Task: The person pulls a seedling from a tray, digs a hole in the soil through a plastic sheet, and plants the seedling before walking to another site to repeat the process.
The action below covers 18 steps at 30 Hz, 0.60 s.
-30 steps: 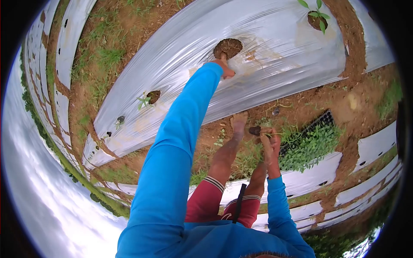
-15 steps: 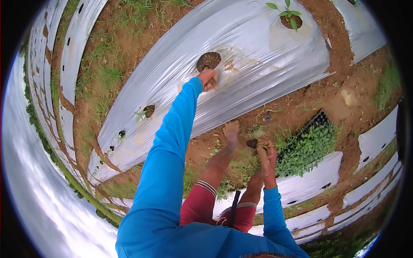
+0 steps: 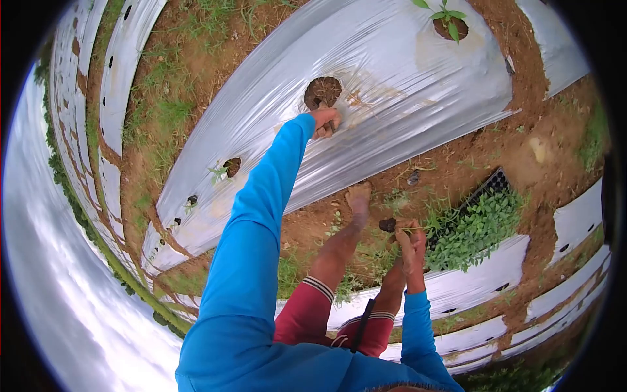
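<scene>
My left hand (image 3: 325, 123) is at the lower edge of a round soil hole (image 3: 322, 91) in the silvery plastic mulch (image 3: 392, 85). Its fingers are curled, with at least one fingertip reaching the soil; whether they hold anything is hidden. Low by my right leg, my right hand (image 3: 411, 245) pinches a seedling by its thin stem. The seedling's dark soil plug (image 3: 387, 225) points left, away from the fingers. Just right of that hand lies a black seedling tray (image 3: 493, 185) crowded with green seedlings (image 3: 480, 228).
A leafy plant (image 3: 448, 18) grows in a hole at the upper right of the bed. Another small plant (image 3: 219, 172) stands by a hole to the left. My bare foot (image 3: 358, 194) is on the brown soil beside the bed. More mulched rows run on both sides.
The view has shifted slightly, so the bed sits a little right and lower. My left hand stays at the hole's edge. The seedling in my right hand is tilted a little differently.
</scene>
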Tool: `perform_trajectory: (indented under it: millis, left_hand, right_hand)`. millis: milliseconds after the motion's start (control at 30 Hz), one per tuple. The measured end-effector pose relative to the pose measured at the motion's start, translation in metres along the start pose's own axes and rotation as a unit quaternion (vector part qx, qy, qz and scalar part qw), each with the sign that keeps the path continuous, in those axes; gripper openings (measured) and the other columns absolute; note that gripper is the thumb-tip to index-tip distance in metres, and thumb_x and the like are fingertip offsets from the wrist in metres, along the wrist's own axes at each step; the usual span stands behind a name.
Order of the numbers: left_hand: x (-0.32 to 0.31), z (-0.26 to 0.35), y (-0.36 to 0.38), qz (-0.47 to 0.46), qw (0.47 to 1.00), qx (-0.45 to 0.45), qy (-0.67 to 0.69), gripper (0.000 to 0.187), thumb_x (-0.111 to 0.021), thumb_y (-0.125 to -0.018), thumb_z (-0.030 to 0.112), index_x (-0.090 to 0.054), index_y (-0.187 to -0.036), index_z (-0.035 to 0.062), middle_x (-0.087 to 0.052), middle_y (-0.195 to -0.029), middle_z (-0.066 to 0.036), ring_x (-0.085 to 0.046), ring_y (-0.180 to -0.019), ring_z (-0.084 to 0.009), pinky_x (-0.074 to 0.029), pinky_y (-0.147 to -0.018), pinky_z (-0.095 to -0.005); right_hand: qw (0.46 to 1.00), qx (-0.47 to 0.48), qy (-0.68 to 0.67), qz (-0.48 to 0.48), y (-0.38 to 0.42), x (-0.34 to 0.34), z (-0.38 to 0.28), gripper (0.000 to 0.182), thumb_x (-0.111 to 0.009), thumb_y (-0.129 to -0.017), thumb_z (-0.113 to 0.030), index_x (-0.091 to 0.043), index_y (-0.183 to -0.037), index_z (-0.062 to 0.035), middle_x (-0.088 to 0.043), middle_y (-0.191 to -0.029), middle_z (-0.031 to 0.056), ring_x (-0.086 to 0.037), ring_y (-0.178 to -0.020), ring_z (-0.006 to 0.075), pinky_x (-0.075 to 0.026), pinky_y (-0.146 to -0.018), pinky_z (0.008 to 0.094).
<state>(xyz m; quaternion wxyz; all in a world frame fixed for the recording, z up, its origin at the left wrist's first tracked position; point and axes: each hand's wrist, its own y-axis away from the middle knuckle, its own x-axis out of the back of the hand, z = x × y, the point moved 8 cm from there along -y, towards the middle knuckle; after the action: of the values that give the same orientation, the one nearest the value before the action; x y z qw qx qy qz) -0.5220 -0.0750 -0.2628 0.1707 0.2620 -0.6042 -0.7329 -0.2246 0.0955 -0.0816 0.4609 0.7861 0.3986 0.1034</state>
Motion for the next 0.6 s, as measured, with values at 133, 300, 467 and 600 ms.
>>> perform_trajectory:
  millis: [133,300,467,600]
  left_hand:
    - [0.01,0.017,-0.001,0.044,0.972,0.019,-0.229,0.044,-0.056,-0.069,0.039,-0.049,-0.106,0.0158,-0.059,-0.064,-0.01,-0.05,-0.045,-0.0173,-0.037,-0.039,-0.0323]
    - [0.028,0.047,0.034,0.197,0.685,0.041,-0.7,0.083,-0.06,-0.069,0.044,-0.022,-0.139,0.0203,-0.057,-0.112,-0.009,-0.059,-0.097,-0.0251,-0.048,-0.076,-0.0395]
    - [0.032,0.039,0.057,0.153,0.685,0.055,-0.71,0.093,-0.062,-0.07,0.044,-0.011,-0.144,0.021,-0.057,-0.117,-0.009,-0.059,-0.1,-0.0258,-0.048,-0.079,-0.0401]
    - [0.027,0.033,0.062,0.152,0.715,0.057,-0.679,0.097,-0.063,-0.067,0.041,-0.008,-0.144,0.0196,-0.058,-0.115,-0.011,-0.059,-0.1,-0.0265,-0.048,-0.079,-0.0394]
  right_hand:
    - [1.0,0.009,0.025,-0.012,-0.004,-0.01,-0.005,0.013,-0.06,-0.083,-0.007,-0.053,-0.094,-0.0033,-0.055,-0.092,0.0022,-0.051,-0.078,0.0083,-0.043,-0.068,0.0227]
    - [1.0,0.005,0.017,0.011,0.0,-0.015,-0.014,0.028,-0.063,-0.082,-0.008,-0.053,-0.107,-0.0015,-0.056,-0.1,0.001,-0.052,-0.085,0.0073,-0.043,-0.074,0.021]
    - [0.998,0.006,0.037,0.046,-0.013,-0.013,0.011,0.011,-0.056,-0.086,-0.006,-0.054,-0.097,-0.005,-0.054,-0.096,0.0019,-0.05,-0.079,0.0084,-0.044,-0.064,0.0235]
    - [0.998,0.018,0.052,0.015,-0.013,-0.022,-0.008,0.012,-0.06,-0.084,-0.007,-0.054,-0.094,-0.0043,-0.055,-0.095,0.0002,-0.049,-0.08,0.0055,-0.042,-0.067,0.0205]
